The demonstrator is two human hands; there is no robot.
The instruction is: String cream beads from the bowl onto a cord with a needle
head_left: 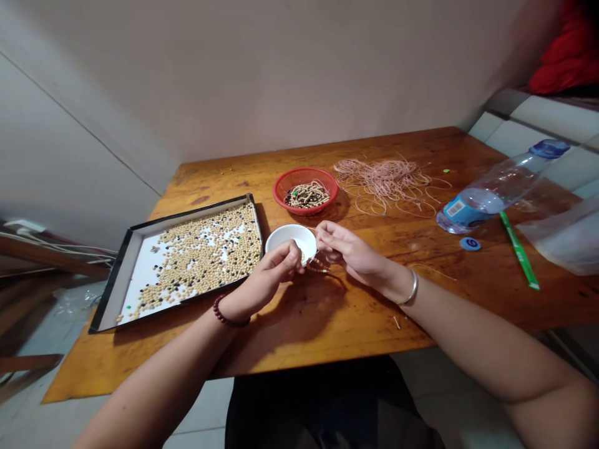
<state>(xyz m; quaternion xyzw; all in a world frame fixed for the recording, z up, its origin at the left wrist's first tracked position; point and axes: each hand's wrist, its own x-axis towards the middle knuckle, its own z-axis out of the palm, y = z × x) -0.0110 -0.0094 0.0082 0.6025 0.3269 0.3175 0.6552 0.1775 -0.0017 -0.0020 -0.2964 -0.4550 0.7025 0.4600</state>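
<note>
My left hand [276, 269] is pinched shut at the near rim of a small white bowl [289, 236], holding something too small to name, perhaps a bead. My right hand [344, 249] is closed on a thin cord with a short run of beads [319, 268] hanging under it, just right of the bowl. The two hands nearly meet. A dark red bead bracelet is on my left wrist and a silver bangle on my right. A black-rimmed tray [122, 269] holding many loose tan and dark beads lies to the left.
A red basket [327, 181] of strung beads stands behind the bowl. A heap of pink cord [384, 176] lies at the back. A plastic water bottle [496, 190] lies on its side at right, with a blue cap [470, 244] and a green stick [520, 252].
</note>
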